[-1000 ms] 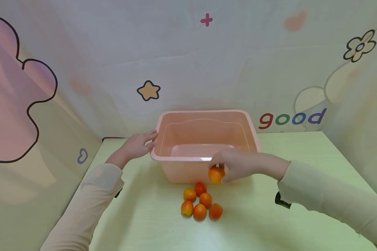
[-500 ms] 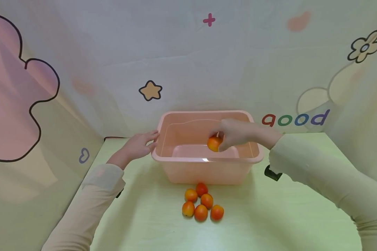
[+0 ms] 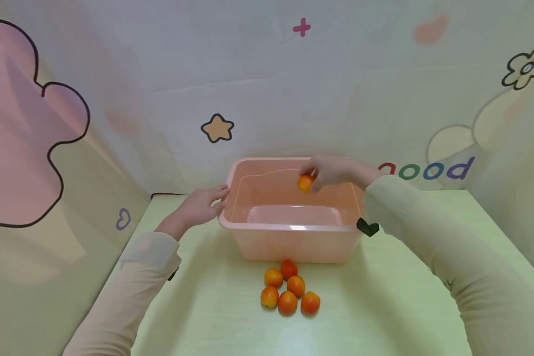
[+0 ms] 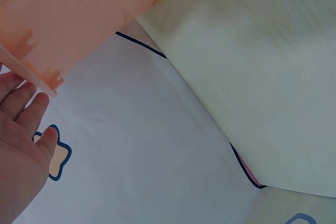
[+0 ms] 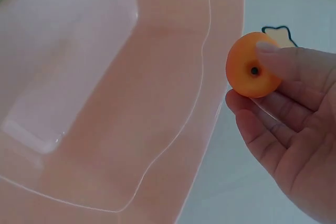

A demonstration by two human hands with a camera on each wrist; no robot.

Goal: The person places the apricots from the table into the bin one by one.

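Note:
A pink plastic tub (image 3: 249, 225) stands on the pale green table. My right hand (image 3: 327, 173) reaches over the tub's far side and pinches a small orange fruit (image 3: 305, 183) between thumb and fingers; in the right wrist view the fruit (image 5: 251, 72) hangs above the tub's inner wall (image 5: 157, 103). My left hand (image 3: 200, 205) rests with straight fingers against the tub's left rim; its fingers (image 4: 26, 114) touch the rim's underside (image 4: 37, 74) in the left wrist view. Several more orange fruits (image 3: 289, 289) lie in a cluster in front of the tub.
Patterned fabric walls close in the table on the left, back and right. The table (image 3: 382, 306) has bare surface either side of the fruit cluster. A black strap (image 3: 367, 227) shows on my right wrist.
My right hand lifted one fruit from beside the cluster, carried it over the tub's front rim and on toward the tub's far wall. The left hand stayed at the rim.

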